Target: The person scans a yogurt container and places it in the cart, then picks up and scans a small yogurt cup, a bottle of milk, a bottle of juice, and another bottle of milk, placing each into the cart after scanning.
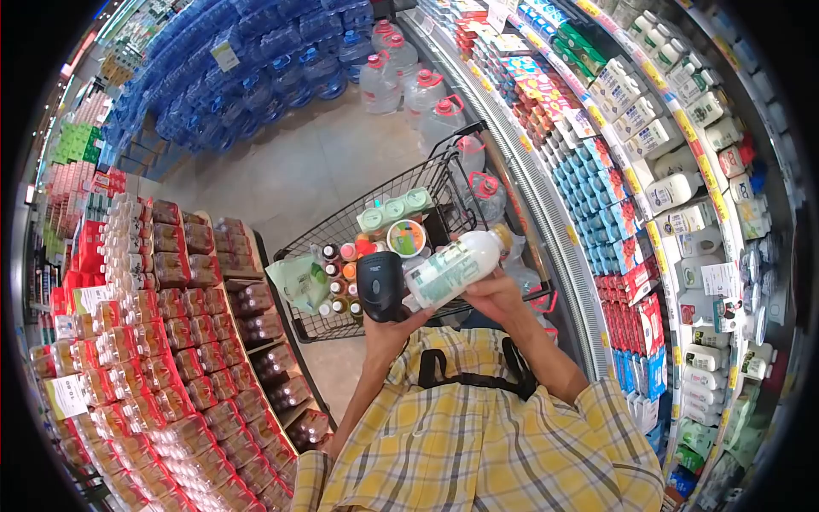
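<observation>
Two hands held two things above one wire cart [350, 200]. The left hand [392, 331] was closed on one black scanner [380, 284] — its handle and most of the fingers were hidden. The right hand [497, 296] gripped one white bottle [458, 268], fingers partly out of sight behind it. Inside the cart were one pale green bag [299, 284], one round tub [406, 238] and one pack of green cups [395, 210] showing three lids; several small bottles [349, 270] were partly covered by the scanner, too crowded to count surely. The bottle was tilted, its tan cap [503, 235] up and to the right, its base near the scanner. It looked glossy, with a pale green label — the print too small to read.
</observation>
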Demonstrator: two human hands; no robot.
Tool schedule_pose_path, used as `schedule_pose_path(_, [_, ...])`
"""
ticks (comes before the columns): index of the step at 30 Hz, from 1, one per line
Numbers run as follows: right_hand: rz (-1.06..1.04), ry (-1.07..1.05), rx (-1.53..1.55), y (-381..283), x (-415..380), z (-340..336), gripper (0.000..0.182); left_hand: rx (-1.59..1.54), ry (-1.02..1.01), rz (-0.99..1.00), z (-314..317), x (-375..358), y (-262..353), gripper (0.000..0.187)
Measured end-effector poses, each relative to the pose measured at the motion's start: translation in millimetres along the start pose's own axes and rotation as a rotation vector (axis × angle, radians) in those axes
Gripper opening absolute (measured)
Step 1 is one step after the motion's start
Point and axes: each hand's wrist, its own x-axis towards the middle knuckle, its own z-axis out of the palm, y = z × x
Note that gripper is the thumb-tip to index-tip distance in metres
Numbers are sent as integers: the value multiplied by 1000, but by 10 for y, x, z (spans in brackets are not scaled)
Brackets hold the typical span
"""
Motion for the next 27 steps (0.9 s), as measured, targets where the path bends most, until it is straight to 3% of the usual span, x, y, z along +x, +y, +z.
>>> schedule_pose_path(4, [42,68,-42,30,-5,-15,65,-91,52,66,26,-30,12,59])
schedule_pose_path(7, [53,144,-47,41,-9,61,55,87,13,84,-38,-74,-89,75])
schedule_pose_path(10, [78,216,8,58,28,92,49,278,45,242,-43,-85,-231,77])
schedule_pose_path(17, [16,395,-6,135,120,71,42,478,50,268,31,-62,-146,57])
schedule_pose_path(19, [1,348,-53,64,143,60,43,418,10,218,-15,-37,-113,59])
schedule_pose_path(22, [-32,274,-115,-49,207,-23,45,227,-7,145,-64,-4,-125,38])
schedule_pose_path(27, [-106,226,-149,-89,351,-171,54,141,-143,-10,-164,-35,176,21])
